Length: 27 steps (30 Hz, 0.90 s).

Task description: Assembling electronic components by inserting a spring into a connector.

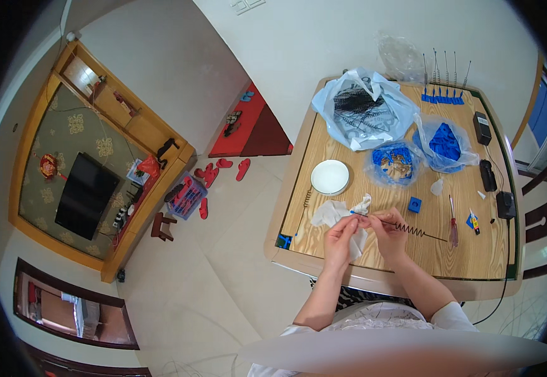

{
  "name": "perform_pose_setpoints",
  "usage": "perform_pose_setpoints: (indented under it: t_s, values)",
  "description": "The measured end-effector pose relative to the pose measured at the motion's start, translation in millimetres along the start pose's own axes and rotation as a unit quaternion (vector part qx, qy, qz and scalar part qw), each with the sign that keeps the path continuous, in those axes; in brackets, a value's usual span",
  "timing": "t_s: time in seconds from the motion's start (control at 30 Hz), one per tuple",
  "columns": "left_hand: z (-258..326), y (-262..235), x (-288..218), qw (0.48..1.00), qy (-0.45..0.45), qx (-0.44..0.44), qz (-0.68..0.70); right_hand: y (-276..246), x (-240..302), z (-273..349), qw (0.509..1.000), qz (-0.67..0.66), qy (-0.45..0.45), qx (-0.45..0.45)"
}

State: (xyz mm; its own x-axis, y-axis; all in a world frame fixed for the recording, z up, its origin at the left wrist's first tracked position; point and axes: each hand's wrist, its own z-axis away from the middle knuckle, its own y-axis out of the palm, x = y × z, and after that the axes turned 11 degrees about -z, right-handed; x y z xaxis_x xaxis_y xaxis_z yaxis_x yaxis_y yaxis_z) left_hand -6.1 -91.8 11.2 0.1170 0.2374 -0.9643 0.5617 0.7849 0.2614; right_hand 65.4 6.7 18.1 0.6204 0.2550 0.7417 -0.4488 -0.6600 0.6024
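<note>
Both my hands meet over the near part of the table. A thin black coiled wire antenna point(411, 230) sits pinched in my right hand point(388, 235), its coil and straight tip pointing right. My left hand point(338, 244) is closed at the wire's other end, where a small blue bit shows by the fingertips; the fingers partly hide it. Crumpled white tissue point(329, 212) lies under and beside my left hand. Just beyond my right hand stands a small blue block point(415, 205). Another coiled wire point(307, 200) lies at the left.
A white bowl point(330, 177) stands left of a bag of blue and tan pieces point(393, 164). Behind are a bag of black coils point(366, 110) and a bag of blue parts point(444, 143). Upright antennas stand in a blue rack point(442, 98). A screwdriver point(454, 231) and glue tube point(474, 223) lie right.
</note>
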Motion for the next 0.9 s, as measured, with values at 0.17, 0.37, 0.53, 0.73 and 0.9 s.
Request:
perform_pose_setpoints:
  t_s: [0.17,0.37,0.53,0.73,0.9]
  values:
    - [-1,14,-2,0.973,-0.064,0.036,0.220,2,1,6,0.998,0.032,-0.051,0.028]
    - [-21,-21,-27,0.989,0.025,-0.064,0.131,-28,-12,7,0.894,0.389,-0.098,0.199]
    - [-30,-38,-63,0.989,0.058,-0.121,-0.058,-49,-59,16,0.740,0.536,-0.158,0.375]
    - [-39,-46,-84,0.986,0.060,-0.072,-0.141,-43,-76,0,0.844,0.418,-0.029,0.336]
    - [-45,-43,-98,0.984,0.050,-0.030,-0.169,-35,-58,-5,0.810,0.452,-0.005,0.372]
